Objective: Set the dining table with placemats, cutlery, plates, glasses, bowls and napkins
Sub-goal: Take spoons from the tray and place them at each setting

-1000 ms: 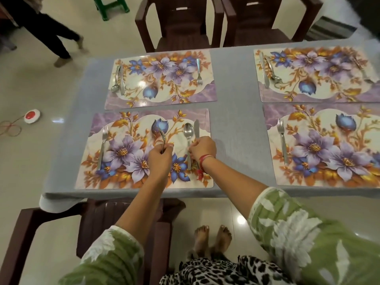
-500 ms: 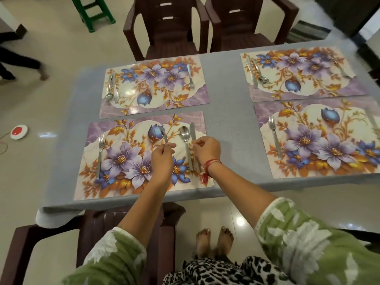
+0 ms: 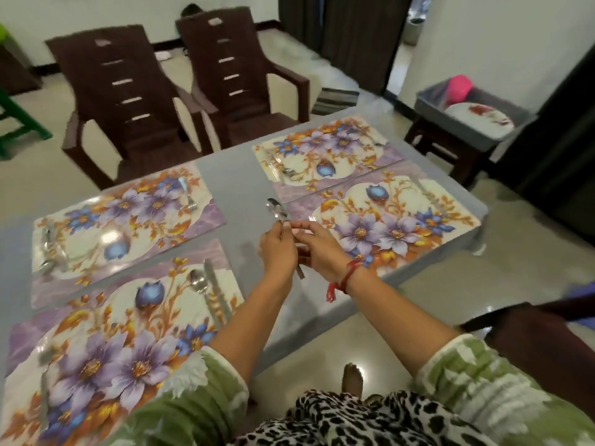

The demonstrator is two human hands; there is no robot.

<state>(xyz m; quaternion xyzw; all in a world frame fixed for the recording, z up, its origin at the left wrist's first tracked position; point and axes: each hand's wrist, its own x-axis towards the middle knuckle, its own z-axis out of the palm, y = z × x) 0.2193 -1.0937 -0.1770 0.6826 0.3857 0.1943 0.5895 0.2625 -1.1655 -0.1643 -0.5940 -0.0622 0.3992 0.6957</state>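
Both hands have lifted away from the near-left placemat (image 3: 122, 333) and now meet in mid-air above the bare strip of table (image 3: 238, 185) between the two near mats. The left hand (image 3: 278, 252) is curled round the handle of a spoon (image 3: 276, 209), bowl pointing up and away. The right hand (image 3: 318, 252) pinches the same handle just below the bowl, and the handle's end pokes out beneath both hands. The spoon is plain shiny metal, slightly blurred.

This looks like the cutlery step, nearly finished. The near-left mat already holds a second spoon (image 3: 198, 281) beside a knife (image 3: 214, 291). The next move probably calls for carrying the held spoon to the near-right placemat (image 3: 386, 226) and laying it straight. Plates (image 3: 479, 119) wait in a tub (image 3: 428, 98) well beyond the table.
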